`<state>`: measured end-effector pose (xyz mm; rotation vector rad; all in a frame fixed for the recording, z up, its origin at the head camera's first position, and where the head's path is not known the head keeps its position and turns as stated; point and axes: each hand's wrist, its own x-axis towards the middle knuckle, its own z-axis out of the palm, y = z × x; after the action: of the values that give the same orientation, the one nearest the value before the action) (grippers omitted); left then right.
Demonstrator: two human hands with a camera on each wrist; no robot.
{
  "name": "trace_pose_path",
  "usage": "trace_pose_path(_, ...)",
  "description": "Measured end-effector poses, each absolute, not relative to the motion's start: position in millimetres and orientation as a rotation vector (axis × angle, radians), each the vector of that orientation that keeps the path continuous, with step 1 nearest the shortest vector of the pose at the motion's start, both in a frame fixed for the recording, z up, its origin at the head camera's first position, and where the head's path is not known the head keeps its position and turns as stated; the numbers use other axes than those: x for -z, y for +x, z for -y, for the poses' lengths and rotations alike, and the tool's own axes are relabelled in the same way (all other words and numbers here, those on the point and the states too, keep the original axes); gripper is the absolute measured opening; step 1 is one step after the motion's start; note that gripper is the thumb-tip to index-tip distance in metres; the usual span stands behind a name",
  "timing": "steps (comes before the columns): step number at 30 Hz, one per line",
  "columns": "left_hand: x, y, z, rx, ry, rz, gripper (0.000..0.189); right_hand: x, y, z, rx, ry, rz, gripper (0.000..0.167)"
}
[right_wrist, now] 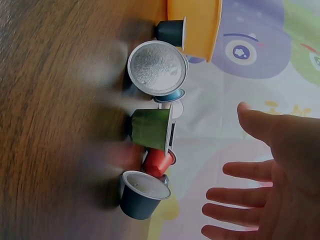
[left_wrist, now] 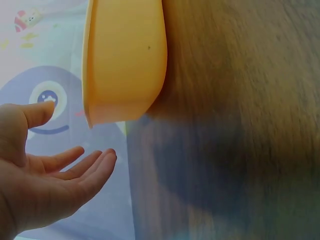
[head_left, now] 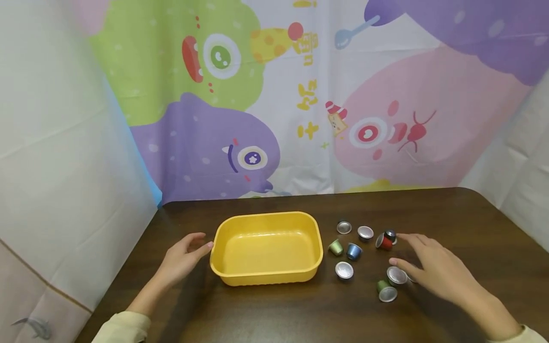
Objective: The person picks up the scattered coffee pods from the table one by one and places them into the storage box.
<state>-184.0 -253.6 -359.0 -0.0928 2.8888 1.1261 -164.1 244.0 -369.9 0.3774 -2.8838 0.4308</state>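
Note:
A yellow rectangular tub (head_left: 266, 277) stands on the dark wooden table. Just off its left end, my left hand (head_left: 182, 258) is held with fingers relaxed; the left wrist view shows a gap between this hand (left_wrist: 55, 192) and the tub (left_wrist: 127, 60). To the tub's right lie several coffee capsules, among them a light green one (head_left: 336, 247), a blue one (head_left: 353, 251), a red one (head_left: 385, 243) and a darker green one (head_left: 382, 286). My right hand (head_left: 439, 269) hovers over the right side of this group with fingers spread, holding nothing, and partly hides a capsule.
Several capsules lie with silver lids upward, such as the front silver-lidded capsule (head_left: 344, 270) near the tub's right end. The brown table (head_left: 266, 314) runs back to a cartoon-printed curtain (head_left: 300, 157), with pale cloth walls on both sides.

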Motion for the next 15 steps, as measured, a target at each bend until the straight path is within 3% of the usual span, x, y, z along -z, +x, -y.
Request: trace_pose_path(15,369,-202,250,-1.546,-0.2,-2.551,0.052,372,-162,-242,-0.434,0.399,2.89,0.065)
